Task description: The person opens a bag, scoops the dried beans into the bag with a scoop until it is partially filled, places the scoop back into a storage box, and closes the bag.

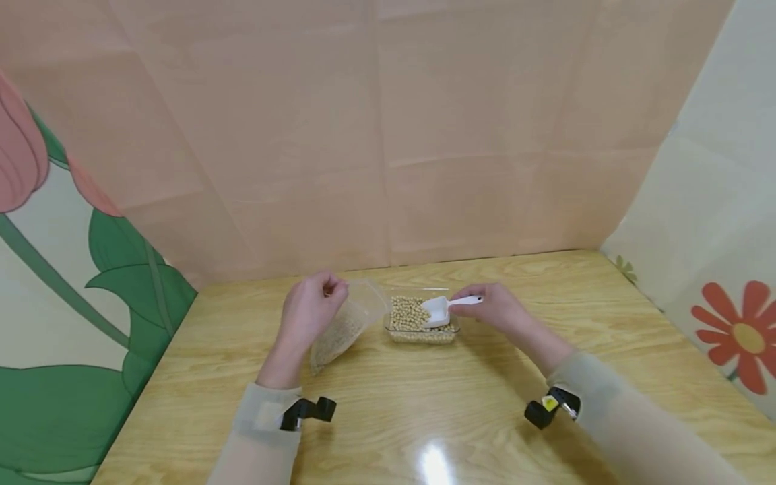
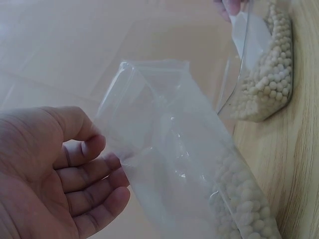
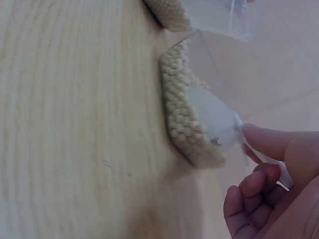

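Observation:
My left hand pinches the edge of a clear plastic bag between thumb and index finger. Soybeans lie in the bag's lower part, and the left wrist view shows its top end as a flattened plastic edge. Just right of the bag stands a clear rectangular container of loose soybeans. In my right hand is the handle of a white scoop. Its blade sits among the beans at the container's right side, pointing left; in the right wrist view the scoop is partly behind the container's wall.
Bag and container are on a wood-grain table. A pinkish-beige cloth hangs behind its far edge. Flower-printed panels flank the sides. Each sleeved forearm carries a black wrist camera.

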`<state>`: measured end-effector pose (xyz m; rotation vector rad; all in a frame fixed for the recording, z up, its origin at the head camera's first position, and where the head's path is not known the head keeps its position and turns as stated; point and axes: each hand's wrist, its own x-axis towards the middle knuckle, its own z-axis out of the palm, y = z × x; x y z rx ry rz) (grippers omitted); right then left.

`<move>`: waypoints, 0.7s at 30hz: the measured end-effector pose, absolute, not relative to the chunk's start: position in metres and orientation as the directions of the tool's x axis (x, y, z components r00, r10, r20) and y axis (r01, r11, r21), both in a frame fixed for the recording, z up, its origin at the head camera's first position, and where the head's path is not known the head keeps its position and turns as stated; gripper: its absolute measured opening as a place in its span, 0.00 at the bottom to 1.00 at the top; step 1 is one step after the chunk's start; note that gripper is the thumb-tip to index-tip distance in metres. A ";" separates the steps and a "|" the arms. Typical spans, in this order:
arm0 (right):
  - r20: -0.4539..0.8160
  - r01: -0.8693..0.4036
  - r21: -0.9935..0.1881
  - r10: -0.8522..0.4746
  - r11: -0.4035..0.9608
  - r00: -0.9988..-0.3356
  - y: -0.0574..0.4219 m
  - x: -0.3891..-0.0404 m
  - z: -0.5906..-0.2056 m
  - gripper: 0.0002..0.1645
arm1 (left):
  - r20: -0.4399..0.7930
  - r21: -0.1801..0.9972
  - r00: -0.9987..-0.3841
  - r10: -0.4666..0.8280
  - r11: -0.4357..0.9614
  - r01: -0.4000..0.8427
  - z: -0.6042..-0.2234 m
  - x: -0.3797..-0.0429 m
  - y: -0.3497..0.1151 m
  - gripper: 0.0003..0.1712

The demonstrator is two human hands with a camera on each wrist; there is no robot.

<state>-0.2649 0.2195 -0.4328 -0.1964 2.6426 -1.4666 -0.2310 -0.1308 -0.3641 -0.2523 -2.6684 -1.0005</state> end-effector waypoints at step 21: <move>-0.120 0.075 -0.928 -0.104 0.364 -0.987 0.194 -0.269 -0.446 0.26 | 0.315 0.613 -0.948 0.057 0.750 0.248 -0.365 -0.229 -0.128 0.09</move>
